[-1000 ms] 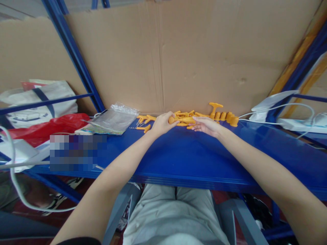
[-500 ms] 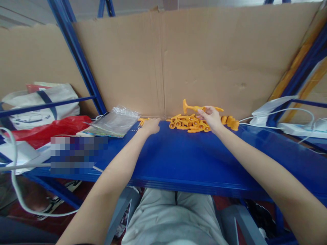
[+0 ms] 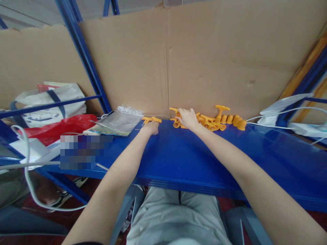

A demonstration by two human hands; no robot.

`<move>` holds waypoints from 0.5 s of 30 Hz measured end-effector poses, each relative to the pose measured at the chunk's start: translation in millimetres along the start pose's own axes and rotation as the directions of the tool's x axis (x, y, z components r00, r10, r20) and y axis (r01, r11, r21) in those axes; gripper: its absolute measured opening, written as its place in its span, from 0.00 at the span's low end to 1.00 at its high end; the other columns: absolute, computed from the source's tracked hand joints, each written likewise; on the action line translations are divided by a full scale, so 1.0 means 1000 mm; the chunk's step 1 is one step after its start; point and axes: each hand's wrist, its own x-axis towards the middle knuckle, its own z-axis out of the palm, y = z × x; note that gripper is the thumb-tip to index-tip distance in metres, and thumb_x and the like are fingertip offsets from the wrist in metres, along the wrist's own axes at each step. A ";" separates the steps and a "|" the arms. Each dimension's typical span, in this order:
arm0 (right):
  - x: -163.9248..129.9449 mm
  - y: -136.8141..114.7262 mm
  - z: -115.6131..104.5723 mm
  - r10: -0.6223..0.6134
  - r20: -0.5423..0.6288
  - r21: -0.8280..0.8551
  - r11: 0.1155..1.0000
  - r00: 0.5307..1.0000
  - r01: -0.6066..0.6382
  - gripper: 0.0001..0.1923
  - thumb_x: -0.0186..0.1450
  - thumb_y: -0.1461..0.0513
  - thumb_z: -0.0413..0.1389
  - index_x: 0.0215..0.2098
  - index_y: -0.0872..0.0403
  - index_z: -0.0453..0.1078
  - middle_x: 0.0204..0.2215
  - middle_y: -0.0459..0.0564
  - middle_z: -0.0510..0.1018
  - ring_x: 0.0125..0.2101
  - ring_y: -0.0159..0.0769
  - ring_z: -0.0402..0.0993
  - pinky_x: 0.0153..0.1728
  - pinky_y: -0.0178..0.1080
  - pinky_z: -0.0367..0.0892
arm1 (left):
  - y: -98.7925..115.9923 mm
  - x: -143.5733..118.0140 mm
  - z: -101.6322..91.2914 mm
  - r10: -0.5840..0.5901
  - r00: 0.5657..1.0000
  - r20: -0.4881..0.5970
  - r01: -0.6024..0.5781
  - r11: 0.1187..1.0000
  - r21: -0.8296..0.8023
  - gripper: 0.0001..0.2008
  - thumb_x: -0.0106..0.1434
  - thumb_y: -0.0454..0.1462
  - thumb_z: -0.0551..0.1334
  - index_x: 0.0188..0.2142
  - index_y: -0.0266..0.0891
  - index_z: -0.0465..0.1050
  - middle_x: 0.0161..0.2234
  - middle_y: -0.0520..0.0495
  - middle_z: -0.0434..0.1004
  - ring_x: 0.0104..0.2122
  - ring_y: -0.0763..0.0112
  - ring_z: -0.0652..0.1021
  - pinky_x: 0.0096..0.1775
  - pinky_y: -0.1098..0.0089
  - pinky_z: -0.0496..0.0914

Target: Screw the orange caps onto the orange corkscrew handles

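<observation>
My left hand [image 3: 151, 128] rests on the blue shelf with fingers curled. What it grips is hidden. Just behind it lie yellow T-handled plastic pieces [image 3: 155, 119], and a small bit of chain [image 3: 138, 129] shows at its left. My right hand [image 3: 189, 119] is closed around a yellow T-handled plastic piece [image 3: 173, 109] at the left end of a pile of such pieces [image 3: 209, 123]. Some pieces in the pile show round cup ends with a metal spot inside. One yellow T-handled piece [image 3: 221, 113] stands upright on the pile's right, beside several yellow cups [image 3: 237, 121].
A clear plastic bag [image 3: 120, 119] lies left of my left hand, with a red bag [image 3: 68, 127] and a white tote bag [image 3: 53, 109] beyond. A cardboard sheet [image 3: 217, 61] backs the blue shelf [image 3: 173, 160]. White cables [image 3: 28, 183] hang at the left.
My right hand has let go of the raised T-handled piece, which now stands upright by the cups, and has moved left to another piece. My left hand stays about in place.
</observation>
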 end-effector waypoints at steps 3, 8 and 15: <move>0.006 -0.016 0.004 -0.023 0.096 -0.075 0.997 0.995 0.030 0.17 0.73 0.59 0.52 0.56 0.60 0.67 0.47 0.69 0.80 0.48 0.54 0.77 0.52 0.49 0.55 | 0.000 -0.001 0.000 0.005 1.000 0.011 -0.005 1.000 0.002 0.29 0.52 0.29 0.62 0.54 0.39 0.76 0.56 0.31 0.78 0.54 0.48 0.78 0.52 0.57 0.74; 0.012 -0.039 0.011 -0.062 0.172 -0.156 0.984 0.983 0.089 0.19 0.73 0.62 0.51 0.59 0.62 0.67 0.48 0.69 0.81 0.49 0.51 0.78 0.54 0.51 0.54 | 0.008 -0.006 -0.007 -0.003 0.996 0.086 0.002 1.000 0.008 0.29 0.54 0.27 0.61 0.57 0.38 0.75 0.57 0.31 0.77 0.57 0.50 0.77 0.56 0.58 0.72; 0.008 -0.053 0.022 -0.030 0.255 -0.199 0.977 0.967 0.083 0.17 0.72 0.66 0.48 0.56 0.63 0.70 0.49 0.67 0.81 0.51 0.50 0.77 0.56 0.51 0.57 | 0.015 -0.012 -0.013 -0.036 0.992 0.125 0.033 0.999 0.025 0.31 0.54 0.25 0.60 0.59 0.34 0.73 0.61 0.31 0.73 0.60 0.52 0.75 0.58 0.64 0.69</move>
